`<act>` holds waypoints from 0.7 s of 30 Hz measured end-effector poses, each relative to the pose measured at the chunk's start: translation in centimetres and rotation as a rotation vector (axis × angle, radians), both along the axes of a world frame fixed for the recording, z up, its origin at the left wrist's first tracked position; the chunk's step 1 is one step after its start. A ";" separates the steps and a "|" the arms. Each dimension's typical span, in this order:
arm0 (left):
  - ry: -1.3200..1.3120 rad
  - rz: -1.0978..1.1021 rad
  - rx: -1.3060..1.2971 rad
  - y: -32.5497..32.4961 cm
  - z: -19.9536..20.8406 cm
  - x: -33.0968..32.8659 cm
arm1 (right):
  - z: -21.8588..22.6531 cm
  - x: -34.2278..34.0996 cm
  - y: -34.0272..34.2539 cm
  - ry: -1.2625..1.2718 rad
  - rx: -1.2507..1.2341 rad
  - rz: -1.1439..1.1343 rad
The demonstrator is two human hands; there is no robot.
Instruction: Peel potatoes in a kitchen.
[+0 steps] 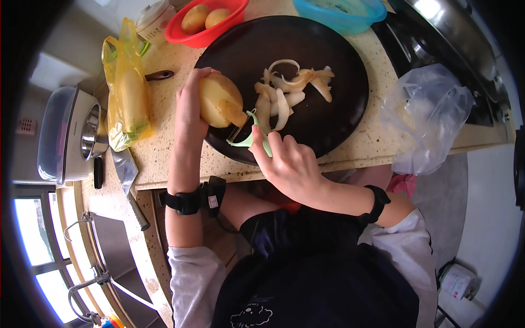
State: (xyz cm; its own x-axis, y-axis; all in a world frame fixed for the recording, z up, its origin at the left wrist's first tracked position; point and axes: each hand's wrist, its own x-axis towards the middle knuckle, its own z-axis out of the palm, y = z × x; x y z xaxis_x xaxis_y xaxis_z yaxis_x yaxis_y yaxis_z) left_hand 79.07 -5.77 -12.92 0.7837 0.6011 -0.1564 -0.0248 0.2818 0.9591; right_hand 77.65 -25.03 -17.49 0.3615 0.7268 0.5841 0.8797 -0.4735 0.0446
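Observation:
A large potato (217,98), mostly bare and pale yellow with some brown skin low on its right, is gripped in my left hand (191,101) over the left edge of a round black board (333,128). My right hand (287,164) is closed round the handle of a light green Y-shaped peeler (243,143). The peeler's head is close to the potato's lower right, by a strip of skin; I cannot tell whether the blade touches. Curled potato peelings (281,98) lie in a loose heap on the board, right of the potato.
Behind the board stand a red basket (178,35) with potatoes and a blue basin (342,19). A yellow bag (128,104) and a cleaver (127,172) lie at left, near a rice cooker (71,134). A clear plastic bag (429,117) hangs over the counter's right edge beside a stove.

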 end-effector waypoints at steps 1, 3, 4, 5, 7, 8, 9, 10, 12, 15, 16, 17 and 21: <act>-0.001 0.001 -0.001 0.0 0.0 0.0 | 0.3 0.0 0.0 0.005 -0.034 -0.010; -0.002 0.009 0.062 -0.1 0.1 0.2 | 0.6 0.3 -0.1 0.087 -0.006 0.013; -0.005 0.015 0.062 -0.3 0.2 0.1 | 0.9 0.7 -0.2 0.170 0.023 0.034; 0.038 0.005 0.091 -0.6 0.3 0.1 | 1.4 1.4 -0.6 0.166 0.022 0.041; 0.076 -0.001 0.119 -0.6 0.3 0.2 | 2.8 3.3 -1.7 0.626 0.212 0.153; 0.053 -0.009 0.106 -0.3 0.0 0.2 | 3.4 4.5 -2.1 0.950 0.290 0.206; 0.031 -0.015 0.091 -0.2 -0.2 0.1 | 4.3 5.3 -2.3 1.277 0.363 0.257; 0.057 -0.004 0.115 -0.2 -0.2 0.0 | 7.2 5.4 -2.6 1.770 0.429 0.202; -0.004 -0.022 0.054 -0.2 -0.2 -0.2 | 8.0 6.1 -2.1 1.996 0.667 0.221; -0.072 -0.070 -0.033 -0.4 0.2 -0.5 | 7.3 6.3 -1.1 1.502 0.628 0.242; -0.079 -0.097 -0.061 -0.5 0.4 -0.6 | 7.0 6.3 -0.5 1.019 0.505 0.229; -0.079 -0.093 -0.061 -0.6 0.6 -0.7 | 7.1 6.0 0.4 0.691 0.581 0.200; -0.065 -0.085 -0.100 -0.6 1.0 -1.2 | 7.7 4.6 1.9 0.397 0.399 0.174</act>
